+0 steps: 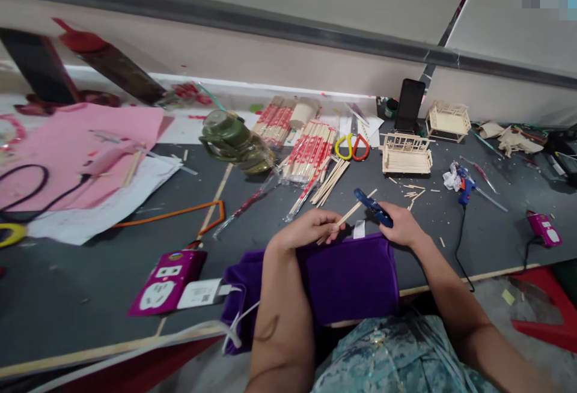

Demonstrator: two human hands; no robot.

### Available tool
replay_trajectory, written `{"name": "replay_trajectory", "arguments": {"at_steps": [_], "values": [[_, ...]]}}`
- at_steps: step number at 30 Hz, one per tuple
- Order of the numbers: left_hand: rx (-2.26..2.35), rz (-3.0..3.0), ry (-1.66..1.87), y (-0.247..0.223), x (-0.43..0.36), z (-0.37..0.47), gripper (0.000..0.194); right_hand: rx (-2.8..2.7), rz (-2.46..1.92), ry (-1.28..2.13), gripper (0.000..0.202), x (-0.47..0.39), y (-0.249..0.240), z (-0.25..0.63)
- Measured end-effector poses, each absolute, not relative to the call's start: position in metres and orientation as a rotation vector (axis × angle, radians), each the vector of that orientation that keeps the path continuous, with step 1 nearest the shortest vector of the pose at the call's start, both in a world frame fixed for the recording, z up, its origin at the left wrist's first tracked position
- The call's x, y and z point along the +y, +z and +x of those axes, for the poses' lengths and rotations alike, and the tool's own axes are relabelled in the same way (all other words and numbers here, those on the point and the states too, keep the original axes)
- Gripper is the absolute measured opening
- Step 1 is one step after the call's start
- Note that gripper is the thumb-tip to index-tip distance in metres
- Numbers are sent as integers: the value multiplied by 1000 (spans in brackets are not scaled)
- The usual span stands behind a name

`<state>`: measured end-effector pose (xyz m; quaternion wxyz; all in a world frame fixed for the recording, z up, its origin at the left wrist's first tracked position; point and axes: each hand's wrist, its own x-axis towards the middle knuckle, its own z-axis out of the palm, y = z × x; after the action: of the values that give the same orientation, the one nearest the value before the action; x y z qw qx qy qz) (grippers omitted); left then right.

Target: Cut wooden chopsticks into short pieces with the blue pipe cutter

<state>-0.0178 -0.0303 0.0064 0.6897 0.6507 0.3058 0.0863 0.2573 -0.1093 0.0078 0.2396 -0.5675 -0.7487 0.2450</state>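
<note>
My left hand point(318, 228) is closed around a few thin wooden chopsticks point(349, 215), which point up and to the right. In my right hand point(400, 223) is a pair of blue-handled cutters point(373, 207), its head at the upper part of the sticks. Whether the jaws touch the wood I cannot tell. Short cut stick pieces point(412, 193) lie on the dark table beyond my right hand. Loose chopsticks point(331, 181) rest just past my left hand, beside packs of wrapped chopsticks point(311, 151). Purple cloth point(351, 279) lies beneath my forearms.
A small stick-built bench point(407, 155) stands ahead, another stick model point(448, 121) behind it, near a phone point(409, 104). Scissors point(351, 147) and a green bottle point(234, 140) lie at the back. A blue glue gun point(466, 188) is to the right; a magenta power box point(169, 282) sits left.
</note>
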Motion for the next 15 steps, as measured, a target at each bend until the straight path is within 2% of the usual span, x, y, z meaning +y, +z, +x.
{"name": "replay_trajectory", "arguments": {"at_steps": [7,15], "values": [[695,1366,164,2,-29,-17,45,-2047,-1565,838,41,-98,14,259],[725,1311,162,0,-29,-16,44,-2090,-1555,832,36,-89,4,263]]}}
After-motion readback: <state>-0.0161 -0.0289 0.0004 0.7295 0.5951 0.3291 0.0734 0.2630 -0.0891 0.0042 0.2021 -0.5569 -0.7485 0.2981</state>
